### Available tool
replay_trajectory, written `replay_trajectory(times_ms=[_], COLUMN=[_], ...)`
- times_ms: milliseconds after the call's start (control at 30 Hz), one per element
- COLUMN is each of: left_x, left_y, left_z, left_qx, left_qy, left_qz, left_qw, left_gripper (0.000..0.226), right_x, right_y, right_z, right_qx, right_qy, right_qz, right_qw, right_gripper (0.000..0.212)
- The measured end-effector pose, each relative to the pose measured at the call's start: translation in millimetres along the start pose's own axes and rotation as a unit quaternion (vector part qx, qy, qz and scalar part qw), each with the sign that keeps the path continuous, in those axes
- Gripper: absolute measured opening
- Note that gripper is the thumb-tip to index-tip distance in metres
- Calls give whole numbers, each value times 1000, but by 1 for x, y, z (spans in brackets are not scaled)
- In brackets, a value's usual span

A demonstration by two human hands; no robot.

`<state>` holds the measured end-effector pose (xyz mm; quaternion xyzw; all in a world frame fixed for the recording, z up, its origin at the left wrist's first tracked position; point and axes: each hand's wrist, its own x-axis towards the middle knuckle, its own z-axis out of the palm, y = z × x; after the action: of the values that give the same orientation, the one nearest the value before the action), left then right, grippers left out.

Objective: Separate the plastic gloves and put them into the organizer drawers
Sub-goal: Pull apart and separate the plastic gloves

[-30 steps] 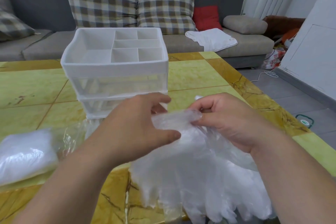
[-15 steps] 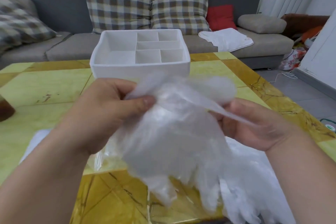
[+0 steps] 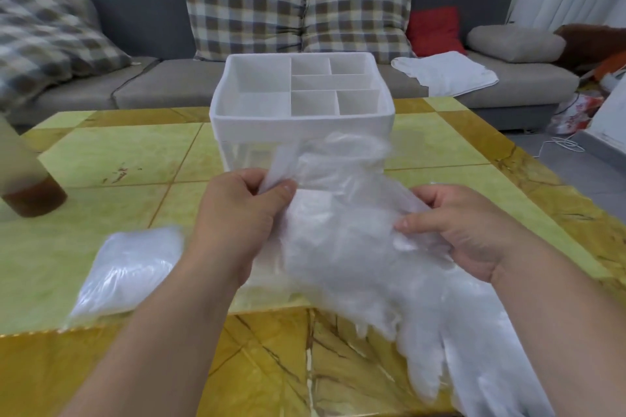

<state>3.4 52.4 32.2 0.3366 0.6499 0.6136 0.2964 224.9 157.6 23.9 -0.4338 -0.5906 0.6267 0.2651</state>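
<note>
Before the organizer (image 3: 301, 125), left hand (image 3: 237, 217) and right hand (image 3: 474, 230) pinch plastic gloves (image 3: 338, 247).

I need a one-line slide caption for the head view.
Left hand and right hand pinch a bunch of plastic gloves in front of the white organizer.

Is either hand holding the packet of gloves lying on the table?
No, the left hand and right hand both pinch the loose gloves, not the packet.

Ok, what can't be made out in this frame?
Head view:
- organizer drawers: fronts mostly hidden behind the plastic gloves; contents unknowable.
- plastic gloves: translucent, motion-blurred; count unclear.
- right hand: fingers partly hidden under the gloves.
- brown-based container: cut off by the left edge.
</note>
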Motion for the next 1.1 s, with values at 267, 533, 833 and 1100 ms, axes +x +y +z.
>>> replay_trajectory(times_ms=[267, 533, 833, 1100], left_x=[5, 17, 14, 18], left_y=[-9, -40, -37, -41], left_z=[8, 2, 1, -6], left_qx=[17, 99, 309, 430], left_qy=[68, 153, 120, 105], left_qz=[10, -45, -22, -17], left_qw=[997, 982, 943, 896], left_gripper=[12, 22, 42, 36], right_x=[9, -8, 21, 34], right_y=[-16, -18, 24, 24], right_z=[18, 76, 101, 89], right_qx=[-244, -377, -527, -526], right_qy=[237, 240, 33, 12], right_qz=[-196, -315, -151, -123], right_qw=[920, 837, 835, 841], right_gripper=[33, 24, 30, 56])
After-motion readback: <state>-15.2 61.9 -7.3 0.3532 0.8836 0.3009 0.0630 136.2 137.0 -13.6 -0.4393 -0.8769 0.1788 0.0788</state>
